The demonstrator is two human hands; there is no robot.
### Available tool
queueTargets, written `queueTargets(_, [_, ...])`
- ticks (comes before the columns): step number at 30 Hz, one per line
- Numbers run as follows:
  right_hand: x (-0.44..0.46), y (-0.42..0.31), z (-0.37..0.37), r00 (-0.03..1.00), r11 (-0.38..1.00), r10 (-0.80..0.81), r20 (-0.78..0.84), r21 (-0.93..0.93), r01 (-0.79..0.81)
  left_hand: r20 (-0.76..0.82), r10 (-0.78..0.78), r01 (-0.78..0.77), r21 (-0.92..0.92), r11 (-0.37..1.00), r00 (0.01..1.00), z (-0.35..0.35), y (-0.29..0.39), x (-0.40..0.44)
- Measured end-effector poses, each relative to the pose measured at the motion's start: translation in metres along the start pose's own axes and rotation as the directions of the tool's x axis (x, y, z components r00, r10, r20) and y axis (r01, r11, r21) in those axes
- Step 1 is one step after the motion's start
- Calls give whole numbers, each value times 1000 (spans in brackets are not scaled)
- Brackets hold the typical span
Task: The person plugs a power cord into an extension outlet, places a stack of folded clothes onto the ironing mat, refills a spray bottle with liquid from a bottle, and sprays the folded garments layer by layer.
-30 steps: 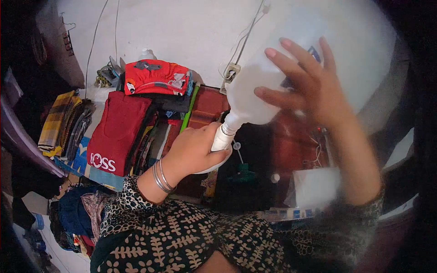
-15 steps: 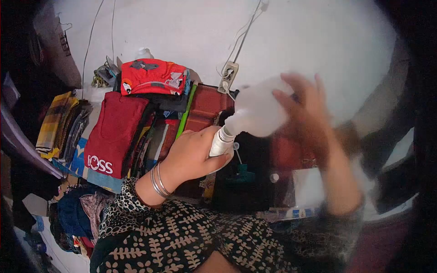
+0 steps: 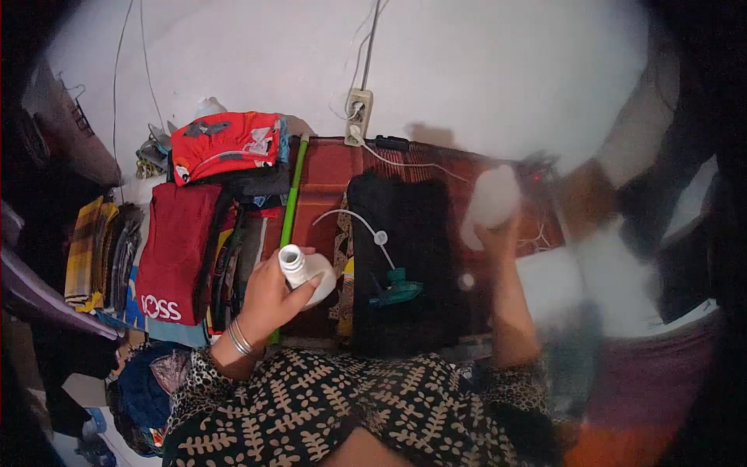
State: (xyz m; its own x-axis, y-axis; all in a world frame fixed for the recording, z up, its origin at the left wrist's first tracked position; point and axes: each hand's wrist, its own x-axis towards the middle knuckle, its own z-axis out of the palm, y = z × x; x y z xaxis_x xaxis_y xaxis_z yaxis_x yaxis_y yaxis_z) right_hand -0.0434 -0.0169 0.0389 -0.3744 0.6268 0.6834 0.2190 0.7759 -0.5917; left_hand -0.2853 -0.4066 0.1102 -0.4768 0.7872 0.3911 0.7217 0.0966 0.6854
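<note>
- Here we are, left hand [image 3: 268, 294] curled around a white bottle [image 3: 315, 282], thumb across its near side, fingers wrapped around the far side; I see its open, threaded mouth facing up towards me.
- Over to the right hand [image 3: 499, 233], and it's gripping a white container [image 3: 496, 196]; blur hides just how the fingers sit on it, and it's held up, well apart from the left hand's bottle.
- Between my two hands I've got a green spray head [image 3: 398, 289] lying on a black cloth [image 3: 405, 226], its thin white tube [image 3: 359, 215] curving back towards the left hand.
- Just to the left of the right forearm, a small round white thing [image 3: 465, 282]; too blurry for me to name.
- Beyond the left hand, a green stick [image 3: 294, 191] runs away towards the wall [image 3: 257, 54].
- Left of that same hand, I'm looking at a dark red folded shirt [image 3: 180, 249] with white lettering, and a bright red patterned garment [image 3: 229, 148] lies farther off; yellow checked cloth [image 3: 87, 249] sits farther left.
- Up ahead, beyond and between the hands, there's a power strip [image 3: 357, 117] against the wall, a white cord [image 3: 405, 163] trailing towards the right hand's side.
- And right of the right forearm, a pale flat packet [image 3: 548, 279], near but apart.
</note>
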Motion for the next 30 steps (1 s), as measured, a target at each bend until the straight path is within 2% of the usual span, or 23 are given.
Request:
queueTargets(2, [-17,32,16,991,995,97,-94,17,-96,-4,-31,31,16,999,1000,7,-15,-10])
queueTargets(4, [-31,39,27,986,988,130,-106,97,-120,5,-160,160,-10,987,987,17,-35,-21])
queueTargets(6, [-41,38,31,981,975,156,-112,176,-135,-3,-180,180,-16,984,984,27,-52,-29])
queueTargets(8, [-48,32,29,931,922,360,-60,177,-345,-40,-258,258,6,966,965,37,-61,-34])
queueTargets(9, [-48,32,30,932,922,358,-56,180,-343,-18,-292,288,-118,950,956,38,-58,-33])
queueTargets(12, [-49,31,28,950,924,309,-37,251,-290,11,-337,336,-86,938,942,43,-56,-33])
queueTargets(14, [-52,24,19,969,971,226,-97,102,-216,17,-341,341,-112,933,940,49,-58,-32])
queueTargets(15, [-54,12,11,971,972,219,-91,100,-210,22,-343,343,-133,930,939,52,-60,-31])
queueTargets(17, [-55,-26,-5,879,937,346,-329,166,-307,-25,-315,313,-79,947,949,56,-61,-29])
queueTargets(18, [-54,-40,-8,885,941,336,-321,162,-298,-58,-283,282,-17,959,957,58,-62,-28])
queueTargets(19, [-58,-55,-11,892,893,411,-188,279,-353,-57,-289,288,-24,957,956,62,-66,-28])
queueTargets(20, [-64,-72,-13,879,822,475,-49,382,-423,-92,-230,230,-6,973,969,66,-72,-29])
queueTargets(21, [-66,-93,-9,929,899,367,45,238,-367,-120,-165,169,16,986,979,69,-76,-32])
queueTargets(23, [-49,-157,-2,914,944,312,260,22,-329,-128,-150,152,5,988,980,71,-79,-35])
queueTargets(25, [-38,-155,27,883,971,221,413,-5,-240,-152,-134,135,-6,991,979,74,-77,-36])
queueTargets(27, [-21,-147,52,847,998,5,531,55,-40,-134,-165,163,-23,986,977,72,-73,-38])
queueTargets(28, [-12,-139,66,852,997,5,523,58,-41,-127,-175,172,-28,985,976,70,-71,-37])
queueTargets(30, [2,-124,91,654,952,-289,699,139,273,-126,-159,159,-10,987,979,71,-76,-36])
